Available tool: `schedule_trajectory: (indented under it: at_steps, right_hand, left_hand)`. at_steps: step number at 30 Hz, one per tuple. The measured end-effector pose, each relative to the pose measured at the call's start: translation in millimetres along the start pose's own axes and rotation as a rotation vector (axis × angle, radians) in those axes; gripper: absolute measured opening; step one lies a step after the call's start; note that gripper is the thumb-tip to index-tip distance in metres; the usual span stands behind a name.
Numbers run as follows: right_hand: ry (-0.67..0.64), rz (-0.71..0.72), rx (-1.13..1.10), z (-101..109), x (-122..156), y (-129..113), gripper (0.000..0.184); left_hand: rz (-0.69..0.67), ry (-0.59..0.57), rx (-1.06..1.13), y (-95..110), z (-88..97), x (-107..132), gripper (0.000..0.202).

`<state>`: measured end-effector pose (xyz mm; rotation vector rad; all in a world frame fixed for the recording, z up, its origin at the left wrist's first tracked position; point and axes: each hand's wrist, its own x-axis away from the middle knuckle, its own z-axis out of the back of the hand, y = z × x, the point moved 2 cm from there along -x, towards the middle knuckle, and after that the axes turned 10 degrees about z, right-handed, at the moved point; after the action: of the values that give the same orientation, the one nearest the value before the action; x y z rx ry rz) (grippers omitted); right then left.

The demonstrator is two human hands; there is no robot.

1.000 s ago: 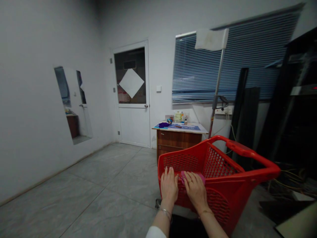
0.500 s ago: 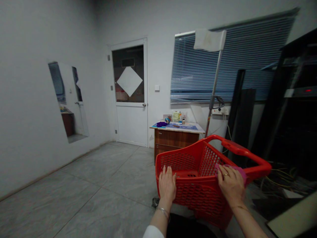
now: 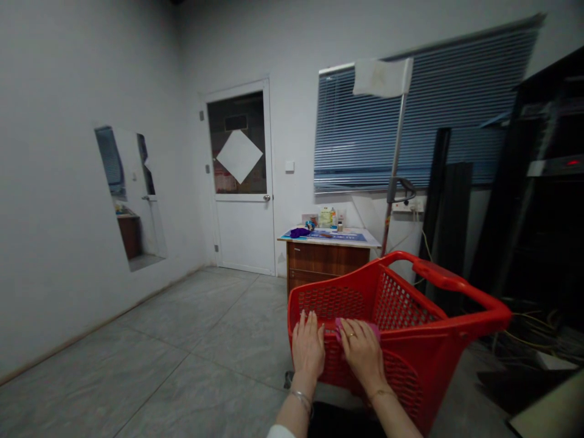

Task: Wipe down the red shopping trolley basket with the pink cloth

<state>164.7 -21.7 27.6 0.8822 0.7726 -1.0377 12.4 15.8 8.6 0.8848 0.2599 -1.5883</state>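
Note:
A red plastic shopping cart point(image 3: 438, 359) with holed sides stands right in front of me. My left hand point(image 3: 308, 347) is closed over its near rim close to the left corner, fingers together and reaching over the edge, thumb on the right side. Just to the right, my right hand point(image 3: 362, 353) presses a pink cloth point(image 3: 371, 328) against the same rim. Its fingers bend over the cloth, which shows on both sides of them. The two hands are a short gap apart.
Behind the cart is a brown cabinet point(image 3: 328, 258) with a purple cloth point(image 3: 300, 232) and small bottles on top. A pole with a white flag point(image 3: 381, 78) rises behind the cart. Dark panels point(image 3: 449, 225) and cables stand at right. A white door point(image 3: 244, 234) is at the back.
My right hand has slid the pink cloth left along the near rim, from the handle end towards my left hand. My left hand keeps its place on the rim.

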Motion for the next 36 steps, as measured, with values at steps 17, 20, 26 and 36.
schedule_trajectory:
  at_steps: [17, 20, 26, 36]
  right_hand:
    - [0.048, -0.110, 0.129, 16, 19, 57, 0.030]
    - [0.032, -0.113, 0.037, -7, 11, 2, 0.033]
    - [0.011, -0.024, -0.041, -12, -3, -26, 0.034]
    - [0.011, -0.046, 0.193, 58, 24, 135, 0.029]
  left_hand:
    - [0.025, 0.022, 0.031, 11, 2.3, 3, 0.040]
    - [0.033, 0.016, 0.023, 10, 4.8, 3, 0.040]
    - [0.007, -0.018, -0.004, 2, 7.7, -3, 0.041]
    - [0.019, 0.000, 0.018, 5, 10.9, -2, 0.041]
